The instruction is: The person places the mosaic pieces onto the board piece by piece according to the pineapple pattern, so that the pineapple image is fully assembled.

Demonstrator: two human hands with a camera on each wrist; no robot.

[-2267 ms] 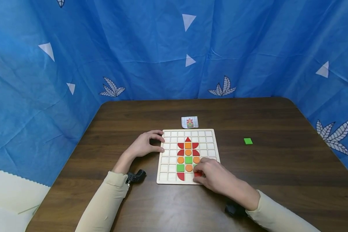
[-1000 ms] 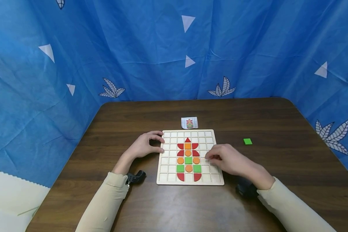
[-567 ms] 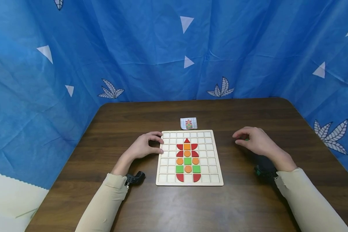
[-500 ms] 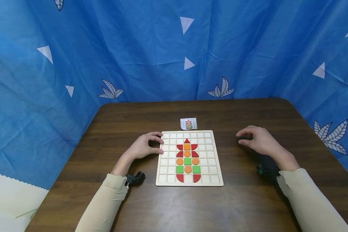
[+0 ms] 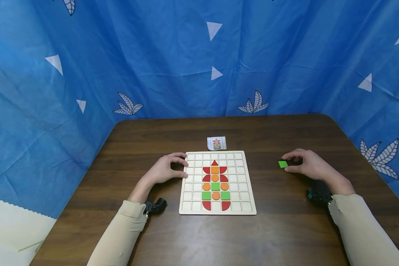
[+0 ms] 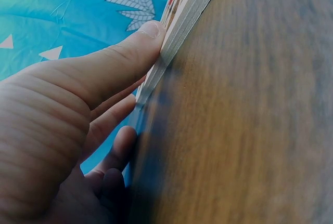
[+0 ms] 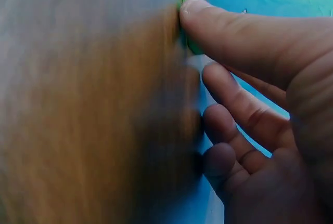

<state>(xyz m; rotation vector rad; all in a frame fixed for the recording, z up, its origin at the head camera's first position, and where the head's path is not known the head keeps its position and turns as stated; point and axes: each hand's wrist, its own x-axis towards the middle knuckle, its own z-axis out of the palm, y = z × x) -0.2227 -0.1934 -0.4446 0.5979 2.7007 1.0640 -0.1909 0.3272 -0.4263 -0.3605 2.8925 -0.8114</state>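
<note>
A pale wooden grid board (image 5: 239,194) lies mid-table, bearing a figure of red, orange and green flat pieces. My left hand (image 5: 163,169) touches the board's left edge with spread, relaxed fingertips and thumb. In the left wrist view, the thumb (image 6: 127,52) presses along that wooden edge. Right of the board, on the brown table, lies a loose green square tile (image 5: 282,164). My right hand (image 5: 307,162) pinches it, the thumb at its near edge and a finger at its far edge. In the right wrist view the thumb covers most of the tile (image 7: 193,46); the index finger is largely hidden.
A small printed card (image 5: 216,143) with a coloured pattern on a grid lies just behind the board. A blue patterned curtain (image 5: 186,55) hangs along the back and sides of the table. Dark wrist cameras sit under both forearms.
My right hand has let go of a red quarter-round piece at the board's lower right, then travelled right to the green tile. The left hand has stayed at the board's edge.
</note>
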